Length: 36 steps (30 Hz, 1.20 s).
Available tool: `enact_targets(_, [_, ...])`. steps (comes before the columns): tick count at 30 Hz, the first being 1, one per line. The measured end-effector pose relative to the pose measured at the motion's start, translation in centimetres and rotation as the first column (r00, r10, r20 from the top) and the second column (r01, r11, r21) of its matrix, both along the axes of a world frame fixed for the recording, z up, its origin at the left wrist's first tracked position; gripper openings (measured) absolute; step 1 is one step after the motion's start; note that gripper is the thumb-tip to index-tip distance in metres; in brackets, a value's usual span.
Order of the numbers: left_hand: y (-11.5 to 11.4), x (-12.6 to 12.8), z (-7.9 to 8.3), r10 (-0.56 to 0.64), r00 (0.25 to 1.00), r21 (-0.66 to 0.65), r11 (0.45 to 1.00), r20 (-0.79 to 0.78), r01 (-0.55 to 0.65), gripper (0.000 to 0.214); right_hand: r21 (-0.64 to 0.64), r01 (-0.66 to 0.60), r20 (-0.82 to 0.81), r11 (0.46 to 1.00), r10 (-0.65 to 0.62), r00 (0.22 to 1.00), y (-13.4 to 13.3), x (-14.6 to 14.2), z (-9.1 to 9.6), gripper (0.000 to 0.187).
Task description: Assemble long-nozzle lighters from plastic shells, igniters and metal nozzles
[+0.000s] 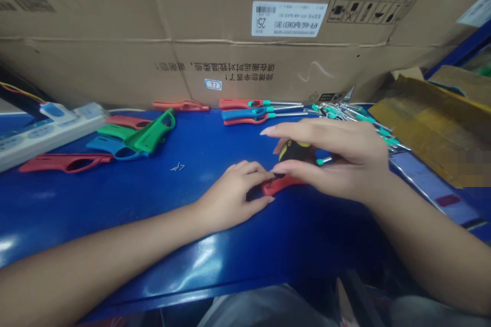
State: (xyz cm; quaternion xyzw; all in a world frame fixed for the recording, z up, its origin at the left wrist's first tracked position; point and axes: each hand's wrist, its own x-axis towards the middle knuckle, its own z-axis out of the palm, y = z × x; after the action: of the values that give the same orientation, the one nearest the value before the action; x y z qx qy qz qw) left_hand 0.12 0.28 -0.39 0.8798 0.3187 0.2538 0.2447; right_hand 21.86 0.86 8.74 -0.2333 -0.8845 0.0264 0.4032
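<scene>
My left hand (pixel 233 191) rests on the blue table, its thumb and fingers closed on one end of a red lighter (pixel 282 184) lying flat. Above that lighter, my right hand (pixel 341 161) curls its thumb and fingers around a screwdriver (pixel 295 151) with a black and yellow handle. The screwdriver's tip is hidden by the fingers. A short metal tube with a green collar (pixel 324 161) shows beneath my right palm. Several small screws (pixel 177 167) lie to the left of my left hand.
Red, green and blue lighter shells (pixel 149 133) lie at the left by a white power strip (pixel 49 130). Lighters with metal tubes (pixel 249 112) lie at the back, before a large cardboard box (pixel 215 20). Green-collared tubes (pixel 345 111) are piled right, near a phone (pixel 437 184).
</scene>
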Motion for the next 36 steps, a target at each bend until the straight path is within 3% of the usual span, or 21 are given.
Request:
enact_targets(3, [-0.03, 0.00, 0.08, -0.001, 1.000, -0.006, 1.000, 0.003, 0.001, 0.031, 0.086, 0.067, 0.044, 0.994, -0.071, 0.997, -0.47, 0.02, 0.23, 0.031])
enact_targets(6, [-0.06, 0.02, 0.21, -0.001, 1.000, -0.020, 1.000, -0.017, 0.000, 0.033, -0.074, -0.002, 0.047, 0.997, 0.006, 0.999, -0.74, 0.12, 0.43, 0.042])
enact_targets(8, [-0.07, 0.02, 0.25, 0.002, 1.000, -0.022, 1.000, -0.022, -0.002, 0.033, -0.118, -0.047, 0.032, 0.992, 0.051, 0.998, -0.62, 0.22, 0.39, 0.039])
enact_targets(12, [-0.07, 0.03, 0.27, 0.005, 1.000, -0.003, 1.000, -0.013, -0.005, 0.035, 0.128, 0.075, 0.026, 0.989, -0.079, 0.997, 0.03, 0.37, 0.02, 0.025])
enact_targets(14, [-0.04, 0.05, 0.29, 0.002, 1.000, 0.004, 1.000, -0.012, -0.002, 0.037, 0.165, 0.092, 0.053, 0.982, -0.102, 0.993, 0.23, 0.36, -0.06, 0.027])
enact_targets(19, [0.00, 0.08, 0.21, -0.001, 1.000, 0.000, 1.000, -0.015, 0.001, 0.033, -0.055, -0.057, 0.024, 0.997, 0.058, 0.998, 0.04, 0.16, 0.16, 0.032])
enact_targets(22, [-0.05, 0.08, 0.17, 0.009, 1.000, -0.003, 1.000, -0.009, -0.009, 0.029, 0.111, 0.040, 0.086, 0.993, -0.050, 0.995, -0.16, 0.27, 0.22, 0.021])
enact_targets(25, [-0.07, 0.10, 0.24, 0.006, 1.000, -0.014, 1.000, -0.007, -0.006, 0.029, 0.242, 0.085, 0.165, 0.967, -0.128, 0.978, -0.23, 0.43, 0.19, 0.028])
enact_targets(29, [-0.02, 0.12, 0.29, 0.002, 1.000, -0.023, 1.000, -0.008, -0.002, 0.033, -0.012, -0.044, 0.111, 0.999, 0.045, 0.993, -0.13, 0.28, 0.20, 0.042])
enact_targets(31, [0.00, 0.09, 0.24, 0.007, 1.000, -0.023, 1.000, -0.015, -0.007, 0.031, -0.055, -0.068, 0.054, 0.996, 0.071, 0.996, -0.07, 0.18, 0.15, 0.037])
enact_targets(36, [0.00, 0.05, 0.20, -0.001, 1.000, -0.006, 1.000, -0.012, 0.001, 0.032, 0.191, 0.102, 0.095, 0.976, -0.122, 0.988, -0.05, 0.23, -0.14, 0.025])
